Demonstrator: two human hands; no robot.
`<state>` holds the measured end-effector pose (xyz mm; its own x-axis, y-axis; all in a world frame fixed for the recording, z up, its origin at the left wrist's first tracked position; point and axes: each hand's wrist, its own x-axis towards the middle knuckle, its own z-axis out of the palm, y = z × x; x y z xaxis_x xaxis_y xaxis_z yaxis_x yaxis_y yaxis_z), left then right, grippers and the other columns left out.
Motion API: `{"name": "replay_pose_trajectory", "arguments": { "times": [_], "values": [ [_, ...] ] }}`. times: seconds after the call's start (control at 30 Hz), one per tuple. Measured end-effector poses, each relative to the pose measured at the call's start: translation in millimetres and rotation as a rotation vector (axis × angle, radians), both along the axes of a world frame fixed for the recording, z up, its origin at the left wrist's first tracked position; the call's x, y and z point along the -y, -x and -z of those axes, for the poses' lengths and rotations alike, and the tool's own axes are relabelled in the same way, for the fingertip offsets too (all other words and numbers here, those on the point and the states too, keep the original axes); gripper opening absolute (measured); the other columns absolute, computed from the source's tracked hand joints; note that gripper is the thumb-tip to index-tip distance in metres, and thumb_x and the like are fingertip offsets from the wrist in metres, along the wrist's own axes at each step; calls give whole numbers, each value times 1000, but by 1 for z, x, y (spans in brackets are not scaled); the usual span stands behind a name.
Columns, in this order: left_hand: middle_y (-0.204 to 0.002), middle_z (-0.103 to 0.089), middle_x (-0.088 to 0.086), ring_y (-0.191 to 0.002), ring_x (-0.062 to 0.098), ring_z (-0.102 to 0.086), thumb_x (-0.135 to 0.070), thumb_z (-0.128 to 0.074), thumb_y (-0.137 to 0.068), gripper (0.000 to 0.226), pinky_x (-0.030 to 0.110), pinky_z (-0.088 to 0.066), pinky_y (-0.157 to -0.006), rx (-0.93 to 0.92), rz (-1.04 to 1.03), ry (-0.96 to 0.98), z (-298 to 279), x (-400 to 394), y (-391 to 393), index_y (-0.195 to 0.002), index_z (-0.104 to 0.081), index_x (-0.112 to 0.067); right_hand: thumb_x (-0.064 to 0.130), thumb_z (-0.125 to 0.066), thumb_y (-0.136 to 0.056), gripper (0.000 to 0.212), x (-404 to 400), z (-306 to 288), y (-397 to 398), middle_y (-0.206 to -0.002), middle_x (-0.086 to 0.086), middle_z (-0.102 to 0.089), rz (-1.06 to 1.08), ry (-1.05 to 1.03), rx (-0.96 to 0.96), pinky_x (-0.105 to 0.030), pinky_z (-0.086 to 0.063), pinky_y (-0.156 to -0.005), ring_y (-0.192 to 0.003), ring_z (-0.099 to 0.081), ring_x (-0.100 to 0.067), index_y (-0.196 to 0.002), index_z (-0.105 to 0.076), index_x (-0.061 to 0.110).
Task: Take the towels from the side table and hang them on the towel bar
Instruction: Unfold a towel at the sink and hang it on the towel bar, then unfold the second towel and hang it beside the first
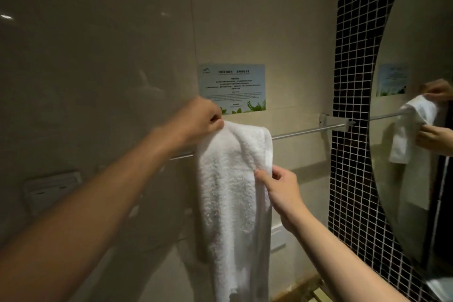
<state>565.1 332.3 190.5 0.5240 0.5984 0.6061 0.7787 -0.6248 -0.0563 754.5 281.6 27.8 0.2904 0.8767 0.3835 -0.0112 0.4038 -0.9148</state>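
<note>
towel (pixel 232 179) hangs white and folded over the towel bar (pixel 306 131), its long front half dropping well below the rail. left hand (pixel 198 120) is up at the top fold, fingers curled shut and pinching the cloth right where it crosses the rail. right hand (pixel 279 185) is lower on the right edge, thumb and fingertips pinching the hem.

risk, as i judge it: the front half looks much longer than whatever hangs behind, which is hidden, so once both pinches let go the weight could drag the whole thing off the smooth metal rail. a tug down from the lower hand would do the same.

glossy beige tiled wall (pixel 98 56) behind, dim light, a printed notice (pixel 231 88) stuck just above the rail. dark mosaic strip (pixel 353 81) and a curved mirror (pixel 416 32) to the right, reflecting both hands and the cloth.
</note>
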Motion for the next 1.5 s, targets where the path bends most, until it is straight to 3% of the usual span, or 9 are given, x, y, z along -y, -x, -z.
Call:
{"name": "replay_pose_trajectory", "arguments": {
  "times": [0.27,0.47,0.63,0.83,1.0,1.13,1.23,1.37,1.5],
  "values": [
    [-78,-68,-1,-72,18,-65,-36,-66,-90,21,33,-55,-65,-76,-69,150,9,5,-3,-79,-72,-18,5,-71,-84,9,-10,7,-10,-87,-2,-79,-72,81,46,-29,-57,-69,-78,-73,-15,-90,-77,9],
    [-70,-69,-2,-65,18,-64,-35,-73,-82,20,41,-57,-67,-187,-12,88,20,12,-8,-77,-75,-16,4,-73,-80,7,-7,43,-16,-88,-12,-78,-58,154,64,-37,-56,-72,-79,-71,-20,-87,-77,5],
    [-67,-70,6,-62,24,-62,-23,-69,-89,23,39,-53,-62,-199,-5,36,9,12,-10,-75,-76,-7,3,-72,-80,6,-1,25,-9,-86,-16,-76,-49,96,94,-34,-50,-67,-73,-65,-17,-83,-76,4],
    [-90,-75,-2,-78,14,-67,-27,-66,-93,17,35,-58,-76,-84,-68,140,9,4,-4,-96,-79,-17,1,-70,-77,5,2,7,-3,-73,-6,-72,-64,73,98,-33,-51,-62,-69,-62,-16,-81,-72,1],
    [-101,-72,-5,-87,16,-65,-43,-55,-96,32,39,-55,-83,-161,-9,209,28,13,-18,-107,-71,-19,5,-72,-77,15,4,24,-8,-91,-11,-78,-24,147,112,-40,-59,-76,-80,-70,-18,-90,-75,10],
    [-115,-65,2,-102,19,-61,-39,-57,-94,35,43,-52,-93,-199,-10,168,34,19,-21,-120,-65,-17,1,-73,-80,24,8,31,-21,-91,-5,-78,18,172,136,-16,-51,-62,-79,-70,-9,-102,-73,10],
    [-143,-55,2,-127,20,-52,-41,-56,-96,52,42,-44,-108,-188,38,124,36,31,-30,-144,-51,-21,5,-76,-81,30,19,39,-38,-100,-4,-75,94,195,207,-15,-50,-73,-91,-69,-9,-108,-69,14],
    [-149,-50,1,-132,22,-49,-45,-55,-95,57,43,-42,-109,-199,108,123,52,47,-61,-148,-46,-26,18,-76,-83,35,46,47,-66,-107,4,-73,219,260,431,-32,-53,-94,-101,-68,-13,-117,-69,18],
    [-150,-48,4,-136,23,-46,-44,-57,-95,59,41,-38,-112,-230,225,152,80,59,-108,-148,-46,-22,26,-75,-83,48,87,47,-99,-123,-2,-69,351,327,649,-33,-48,-103,-115,-64,-17,-130,-64,17]
  ]
}}
